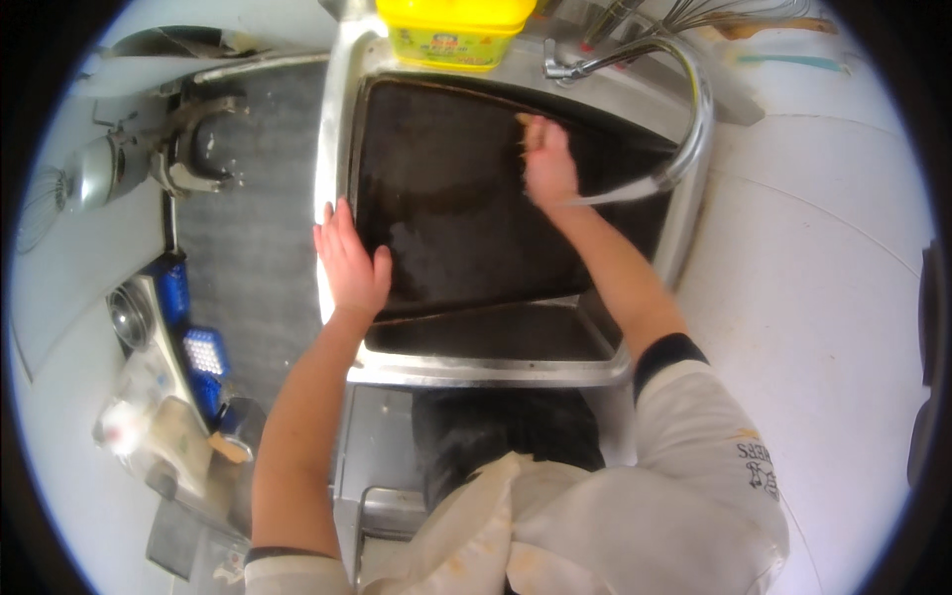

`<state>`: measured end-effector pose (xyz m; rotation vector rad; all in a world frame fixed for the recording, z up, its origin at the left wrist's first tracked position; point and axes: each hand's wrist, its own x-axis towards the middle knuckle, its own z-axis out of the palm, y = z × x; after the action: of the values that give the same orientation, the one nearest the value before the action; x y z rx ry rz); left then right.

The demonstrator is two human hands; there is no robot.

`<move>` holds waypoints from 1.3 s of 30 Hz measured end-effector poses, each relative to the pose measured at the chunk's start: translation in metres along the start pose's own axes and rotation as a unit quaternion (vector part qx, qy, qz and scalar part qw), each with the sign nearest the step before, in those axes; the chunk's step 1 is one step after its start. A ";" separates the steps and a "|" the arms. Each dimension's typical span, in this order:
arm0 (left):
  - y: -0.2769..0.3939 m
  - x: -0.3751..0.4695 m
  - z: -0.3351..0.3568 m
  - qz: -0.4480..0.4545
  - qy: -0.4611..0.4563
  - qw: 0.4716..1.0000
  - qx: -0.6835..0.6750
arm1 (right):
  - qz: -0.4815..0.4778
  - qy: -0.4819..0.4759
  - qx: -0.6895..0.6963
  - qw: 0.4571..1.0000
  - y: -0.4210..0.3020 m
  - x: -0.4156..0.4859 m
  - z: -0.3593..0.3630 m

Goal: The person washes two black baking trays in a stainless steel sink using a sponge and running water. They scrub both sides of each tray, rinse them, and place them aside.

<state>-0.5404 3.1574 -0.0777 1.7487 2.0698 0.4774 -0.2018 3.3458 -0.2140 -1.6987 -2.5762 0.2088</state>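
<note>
A dark metal baking tray [461, 216] lies in a stainless steel sink [491, 372], with another dark surface showing under its near edge. My left hand [351, 260] rests flat on the tray's left edge and the sink rim, thumb spread. Over the tray's upper right part, my right hand [549, 163] is closed on a small yellowish thing [524, 119], mostly hidden by the fingers; it may be a scrubbing pad. From the curved chrome faucet [695, 111], a pale stream of water [617, 195] reaches towards my right wrist.
A yellow plastic tub [454, 37] stands behind the sink. Whisks [692, 15] lie at the upper right. Left of the sink is a dark worktop [260, 223], with a stand mixer [111, 171], blue plastic baskets [204, 351] and metal bowls [128, 316] beyond it.
</note>
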 end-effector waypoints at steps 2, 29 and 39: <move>0.000 0.000 0.001 0.006 0.006 1.000 0.002 | 0.073 -0.013 0.003 0.997 0.041 -0.016 0.020; -0.008 -0.009 0.007 0.007 0.002 1.000 0.025 | 0.159 -0.013 0.110 0.981 -0.081 -0.117 0.008; 0.004 -0.002 0.001 -0.006 0.013 0.999 0.034 | 0.118 -0.053 0.203 0.971 -0.067 -0.015 -0.026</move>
<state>-0.5358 3.1561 -0.0763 1.7764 2.1362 0.4345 -0.2542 3.3086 -0.1781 -1.8599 -2.1818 0.7952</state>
